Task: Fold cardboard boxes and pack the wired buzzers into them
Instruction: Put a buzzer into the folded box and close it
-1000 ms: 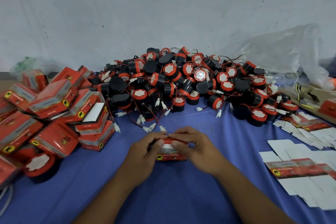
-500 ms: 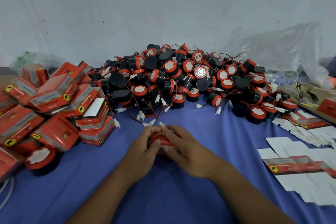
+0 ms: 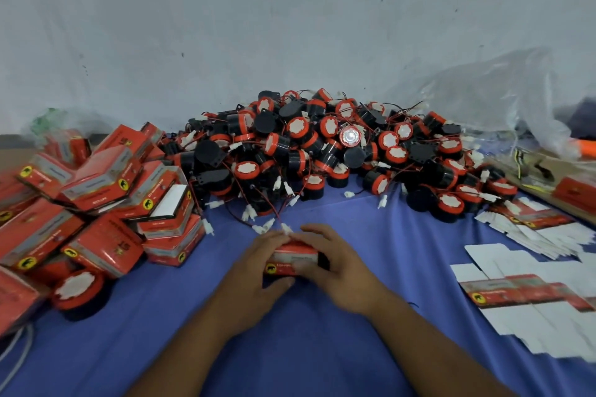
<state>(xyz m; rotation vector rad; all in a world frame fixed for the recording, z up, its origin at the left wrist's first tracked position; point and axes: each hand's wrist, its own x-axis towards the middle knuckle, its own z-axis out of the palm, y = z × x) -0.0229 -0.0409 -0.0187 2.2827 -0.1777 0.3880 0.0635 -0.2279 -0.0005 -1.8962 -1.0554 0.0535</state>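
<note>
A small red cardboard box (image 3: 289, 259) sits on the blue cloth at the centre, held between both hands. My left hand (image 3: 258, 271) grips its left end, thumb under the front edge. My right hand (image 3: 338, 263) curls over its right end and top. A dark part shows at the box's right side, partly hidden by my fingers. Behind lies a big heap of black and red wired buzzers (image 3: 329, 151) with white connectors.
Several closed red boxes (image 3: 96, 203) are piled at the left, with a loose buzzer (image 3: 79, 288) in front. Flat unfolded box blanks (image 3: 529, 296) lie at the right. A clear plastic bag (image 3: 490, 100) sits at the back right against the wall.
The box has turned in my hands so its printed front face shows again. Both hands have shifted slightly along it and stay on the cloth.
</note>
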